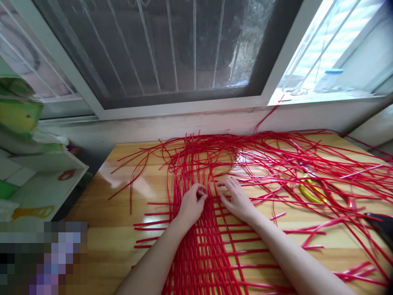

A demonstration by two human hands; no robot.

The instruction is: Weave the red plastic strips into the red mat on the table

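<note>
A woven strip of glossy red plastic strands (202,250) runs up the middle of the wooden table, with cross strands sticking out on both sides. Over its upper end, my left hand (193,203) has thumb and forefinger pinched together on a red strand; the fingers partly hide the grip. Just to the right, my right hand (235,198) is held with curved fingers and a gap between thumb and forefinger. Its fingertips are close to the strip's right edge, with nothing visible between them. Beyond both hands, the long strands spread loose and unwoven.
Loose red strands (276,147) tangle across the back and right of the table (104,221). Yellow-handled pliers (310,192) and a dark object (380,225) lie at right. A barred window (184,105) stands behind; a white shelf (70,164) is at left.
</note>
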